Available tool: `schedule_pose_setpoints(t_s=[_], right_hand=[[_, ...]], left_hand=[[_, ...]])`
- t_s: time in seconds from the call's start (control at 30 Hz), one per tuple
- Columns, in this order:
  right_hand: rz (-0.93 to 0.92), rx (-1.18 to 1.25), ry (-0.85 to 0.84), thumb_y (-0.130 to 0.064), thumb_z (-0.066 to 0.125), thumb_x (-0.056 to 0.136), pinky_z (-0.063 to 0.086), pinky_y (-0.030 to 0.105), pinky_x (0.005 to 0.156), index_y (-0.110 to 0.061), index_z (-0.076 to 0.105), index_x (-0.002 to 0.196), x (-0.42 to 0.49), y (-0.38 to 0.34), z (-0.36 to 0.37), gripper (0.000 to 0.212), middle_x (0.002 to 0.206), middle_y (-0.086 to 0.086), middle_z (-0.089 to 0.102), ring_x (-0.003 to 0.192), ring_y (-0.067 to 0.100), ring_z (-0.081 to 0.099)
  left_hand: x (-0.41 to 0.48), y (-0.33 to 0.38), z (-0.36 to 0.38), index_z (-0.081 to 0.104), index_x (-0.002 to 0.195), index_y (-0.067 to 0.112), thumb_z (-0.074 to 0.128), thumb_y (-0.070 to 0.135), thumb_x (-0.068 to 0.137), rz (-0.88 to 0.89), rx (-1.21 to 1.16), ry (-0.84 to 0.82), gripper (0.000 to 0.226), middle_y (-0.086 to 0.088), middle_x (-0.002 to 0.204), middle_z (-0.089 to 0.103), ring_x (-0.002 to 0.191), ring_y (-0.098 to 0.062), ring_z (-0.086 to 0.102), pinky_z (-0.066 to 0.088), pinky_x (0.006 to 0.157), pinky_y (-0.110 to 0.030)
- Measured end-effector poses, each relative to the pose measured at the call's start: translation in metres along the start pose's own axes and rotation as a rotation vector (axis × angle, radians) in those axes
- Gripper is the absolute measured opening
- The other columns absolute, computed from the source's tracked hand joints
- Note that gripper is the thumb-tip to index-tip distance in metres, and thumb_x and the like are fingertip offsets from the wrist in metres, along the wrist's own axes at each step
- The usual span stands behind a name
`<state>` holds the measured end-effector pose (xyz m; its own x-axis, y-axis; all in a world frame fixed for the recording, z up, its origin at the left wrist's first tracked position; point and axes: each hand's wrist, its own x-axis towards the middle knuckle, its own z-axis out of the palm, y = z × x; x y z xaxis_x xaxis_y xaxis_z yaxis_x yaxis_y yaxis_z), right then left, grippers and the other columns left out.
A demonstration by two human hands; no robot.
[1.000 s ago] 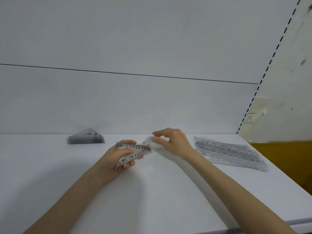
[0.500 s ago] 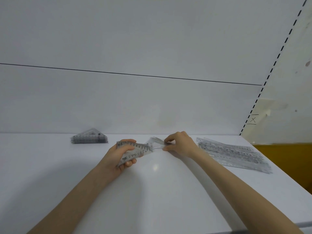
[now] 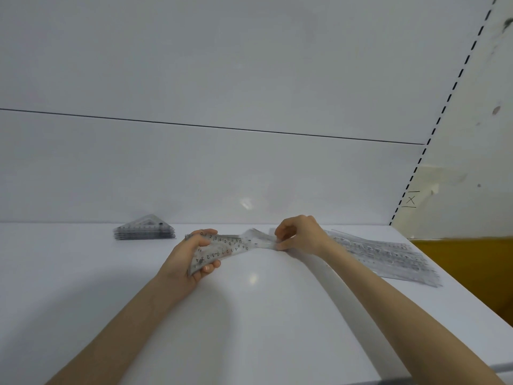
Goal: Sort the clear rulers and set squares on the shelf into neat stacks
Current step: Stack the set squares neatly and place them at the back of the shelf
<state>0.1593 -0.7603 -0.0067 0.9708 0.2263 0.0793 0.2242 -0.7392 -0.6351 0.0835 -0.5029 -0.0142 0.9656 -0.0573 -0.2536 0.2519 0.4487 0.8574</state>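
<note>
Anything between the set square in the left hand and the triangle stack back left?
Nothing visible: only bare shelf between the set square in the left hand and the stack. The right hand, pinching a clear piece, and the ruler pile are off to the right.

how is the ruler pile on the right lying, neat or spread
Spread. The rulers lie fanned and overlapping on the shelf, edges not lined up.
</note>
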Motion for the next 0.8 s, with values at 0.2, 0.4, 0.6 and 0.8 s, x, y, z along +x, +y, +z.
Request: schedule_pose_setpoints(t_s=[0.2, 0.4, 0.6, 0.8], right_hand=[[0.029, -0.017, -0.019, -0.010, 0.088, 0.063, 0.041, 0.005, 0.060, -0.017, 0.073, 0.091, -0.001, 0.007, -0.003, 0.033, 0.077, -0.003, 0.062, 0.064, 0.003, 0.055], [0.078, 0.152, 0.020, 0.005, 0.076, 0.074, 0.052, 0.021, 0.057, -0.015, 0.068, 0.070, -0.007, 0.008, -0.009, 0.022, 0.067, 0.003, 0.064, 0.053, 0.004, 0.059], [-0.066, 0.484, -0.035, 0.006, 0.072, 0.079, 0.052, 0.024, 0.065, -0.005, 0.071, 0.083, -0.015, -0.012, -0.018, 0.012, 0.067, 0.003, 0.067, 0.063, 0.013, 0.062], [-0.210, 0.428, -0.193, 0.006, 0.069, 0.082, 0.051, 0.021, 0.069, -0.004, 0.071, 0.092, -0.016, -0.054, 0.012, 0.015, 0.072, 0.005, 0.067, 0.066, 0.009, 0.062]], left_hand=[[-0.001, 0.001, -0.001, 0.060, 0.098, 0.006, 0.034, 0.001, 0.083, -0.009, -0.064, 0.005, 0.031, -0.024, 0.095, 0.061, 0.044, -0.026, 0.049, 0.036, 0.034, -0.017], [-0.001, 0.002, -0.004, 0.059, 0.096, 0.006, 0.034, 0.001, 0.084, 0.035, -0.084, 0.068, 0.029, -0.025, 0.095, 0.060, 0.043, -0.026, 0.050, 0.039, 0.035, -0.018], [-0.003, 0.003, -0.002, 0.060, 0.096, 0.008, 0.034, 0.001, 0.084, 0.043, -0.076, 0.066, 0.029, -0.024, 0.095, 0.060, 0.047, -0.027, 0.051, 0.041, 0.037, -0.019], [-0.011, 0.001, 0.004, 0.063, 0.100, 0.008, 0.037, 0.005, 0.083, -0.039, -0.030, -0.082, 0.031, -0.020, 0.090, 0.067, 0.053, -0.031, 0.054, 0.046, 0.040, -0.022]])
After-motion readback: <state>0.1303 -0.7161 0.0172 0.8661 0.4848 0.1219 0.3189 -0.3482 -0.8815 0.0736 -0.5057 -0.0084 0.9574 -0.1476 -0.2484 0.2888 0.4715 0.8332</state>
